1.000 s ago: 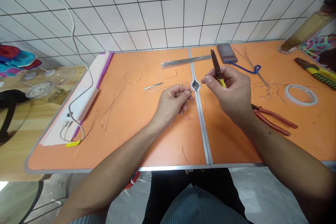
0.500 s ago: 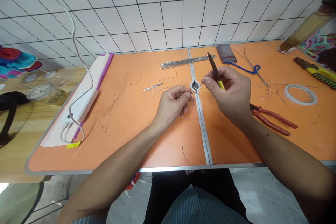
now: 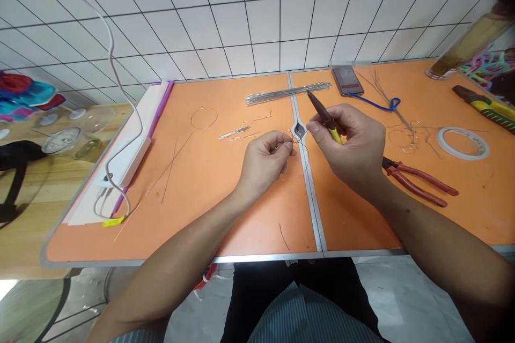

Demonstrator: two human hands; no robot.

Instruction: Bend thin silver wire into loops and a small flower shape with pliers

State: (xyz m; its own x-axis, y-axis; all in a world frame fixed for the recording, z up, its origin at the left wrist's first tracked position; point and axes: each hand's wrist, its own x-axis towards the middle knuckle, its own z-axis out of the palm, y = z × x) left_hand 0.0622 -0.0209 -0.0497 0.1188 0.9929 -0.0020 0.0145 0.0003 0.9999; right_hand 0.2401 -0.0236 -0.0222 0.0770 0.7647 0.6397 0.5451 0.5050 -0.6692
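Observation:
Between the thumb and fingers of my left hand (image 3: 269, 158) is a thin wire (image 3: 308, 156), bent into a loose loop that hangs over the table's metal seam. My right hand (image 3: 350, 139) is closed around pliers (image 3: 322, 110) with dark jaws and a yellow handle, their tip pointing up and left. The right thumb is close to the wire's end; whether it touches is too fine to tell. Red-handled pliers (image 3: 420, 179) lie by my right wrist. A bundle of straight wires (image 3: 287, 94) lies beyond my hands, and short wire pieces (image 3: 234, 132) lie left of them.
A wire ring (image 3: 204, 118) and long wires (image 3: 161, 179) lie on the orange table (image 3: 193, 225). At left is a white power strip (image 3: 126, 166) with a cable. On the right are a phone (image 3: 347, 81), a tape roll (image 3: 462, 143), a yellow-black cutter (image 3: 486, 110) and a glass bottle (image 3: 466, 45).
The pliers in my right hand have tipped further left, their tip now lower. The wire loop has shifted slightly; my left hand stays nearly in place.

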